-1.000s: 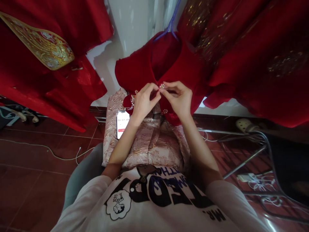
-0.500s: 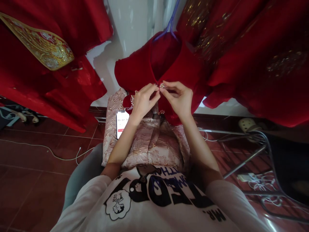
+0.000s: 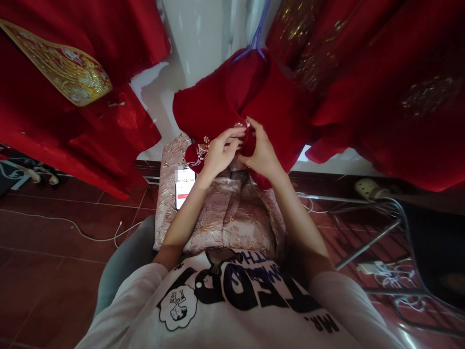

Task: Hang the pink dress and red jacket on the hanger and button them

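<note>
A red velvet garment (image 3: 203, 109) hangs from a purple hanger (image 3: 257, 41) in front of me, its lower part over a pink brocade cloth (image 3: 218, 220) on my lap. My left hand (image 3: 222, 151) is at the garment's front edge with bent fingers; what its fingertips hold is too small to make out. My right hand (image 3: 262, 150) has thumb and index finger spread apart around the red cloth, the index fingertip beside a beaded ornament (image 3: 240, 124). More beaded ornaments (image 3: 202, 151) lie on red cloth left of my left hand.
A lit phone (image 3: 184, 186) lies on the brocade at left. Red garments (image 3: 138, 29) hang on both sides. On the right are a metal-framed chair (image 3: 407, 228), a pale clog (image 3: 368, 188) and white cables (image 3: 392, 276). A cable crosses the tiled floor (image 3: 29, 271) at left.
My right thumb and index finger have parted from their pinch at the ornament. My left fingertips have shifted slightly right, and the garment's neckline has narrowed and shifted.
</note>
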